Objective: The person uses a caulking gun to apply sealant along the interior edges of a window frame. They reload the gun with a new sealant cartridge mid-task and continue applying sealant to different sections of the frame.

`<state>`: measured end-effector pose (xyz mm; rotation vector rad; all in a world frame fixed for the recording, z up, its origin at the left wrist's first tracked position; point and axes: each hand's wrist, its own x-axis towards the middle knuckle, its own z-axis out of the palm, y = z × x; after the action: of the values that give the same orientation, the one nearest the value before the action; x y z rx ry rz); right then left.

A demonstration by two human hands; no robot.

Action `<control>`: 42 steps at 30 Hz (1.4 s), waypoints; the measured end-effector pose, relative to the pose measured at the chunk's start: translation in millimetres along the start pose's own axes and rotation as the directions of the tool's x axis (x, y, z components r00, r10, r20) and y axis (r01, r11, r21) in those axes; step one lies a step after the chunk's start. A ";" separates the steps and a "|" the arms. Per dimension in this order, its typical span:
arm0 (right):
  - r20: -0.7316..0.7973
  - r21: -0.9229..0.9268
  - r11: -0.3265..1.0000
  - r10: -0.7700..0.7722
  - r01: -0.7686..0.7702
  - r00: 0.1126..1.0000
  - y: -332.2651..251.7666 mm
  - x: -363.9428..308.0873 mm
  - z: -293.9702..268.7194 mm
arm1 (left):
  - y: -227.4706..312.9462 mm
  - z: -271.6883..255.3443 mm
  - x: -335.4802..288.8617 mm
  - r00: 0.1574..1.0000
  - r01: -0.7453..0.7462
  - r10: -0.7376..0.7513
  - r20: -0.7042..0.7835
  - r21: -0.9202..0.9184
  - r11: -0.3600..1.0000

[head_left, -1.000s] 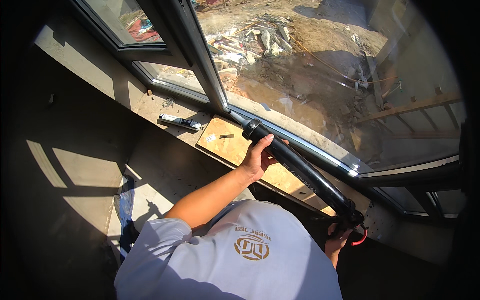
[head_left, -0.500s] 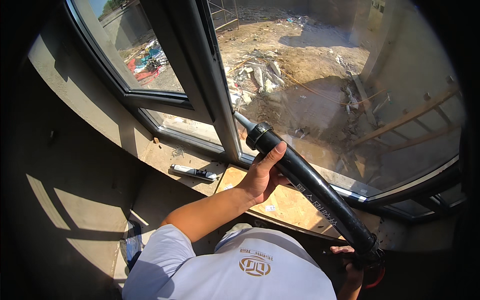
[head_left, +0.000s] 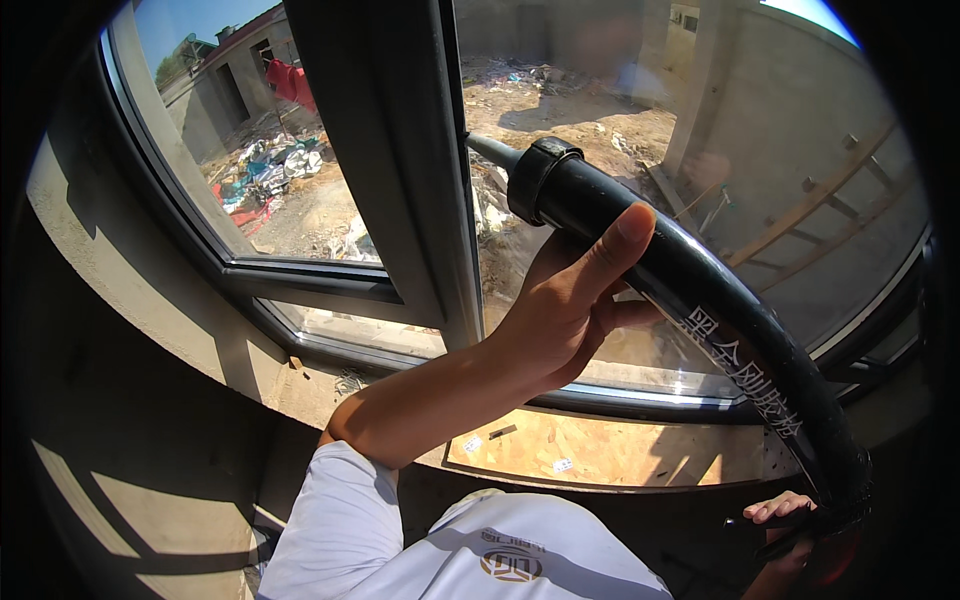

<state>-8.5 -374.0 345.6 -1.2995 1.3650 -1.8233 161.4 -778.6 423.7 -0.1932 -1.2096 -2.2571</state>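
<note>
A long black caulking gun (head_left: pixel 690 262) slants across the window, its pale nozzle (head_left: pixel 492 150) touching the joint between the glass and the dark upright frame (head_left: pixel 440 170). My left hand (head_left: pixel 585 290) supports the barrel just behind the front collar, thumb on top and fingers beneath. At the rear end my right hand (head_left: pixel 785 515) is closed around the handle, partly hidden in shadow. Any bead of sealant at the tip is too small to make out.
A wood-chip board (head_left: pixel 600 447) lies on the sill below the glass. To the left a smaller window section (head_left: pixel 310 270) joins a curved concrete wall (head_left: pixel 120 270). Beyond the glass are rubble (head_left: pixel 275 175) and a wooden ladder (head_left: pixel 820 210).
The caulking gun and both my hands have risen, with the nozzle higher along the upright frame. My view has tilted upward, and the white tool on the sill is no longer visible.
</note>
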 end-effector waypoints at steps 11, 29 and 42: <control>-0.032 -0.006 1.000 0.010 -0.010 0.999 -38.5 7.2 10.1 | 19.8 6.1 11.1 0.999 -0.033 0.033 0.042 0.007 0.999; -0.029 -0.026 0.998 0.054 -0.055 0.998 -59.5 -1.0 35.0 | 20.0 2.7 6.4 1.000 -0.026 0.026 0.005 0.008 1.000; 0.010 0.014 0.995 0.095 -0.095 0.995 -62.5 -1.2 36.1 | 18.4 1.0 4.4 1.000 0.008 -0.008 -0.002 -0.041 0.999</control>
<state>33.1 -365.9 404.0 -1.2137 1.3826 -1.7578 167.6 -787.5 439.2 -0.2015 -1.1656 -2.2894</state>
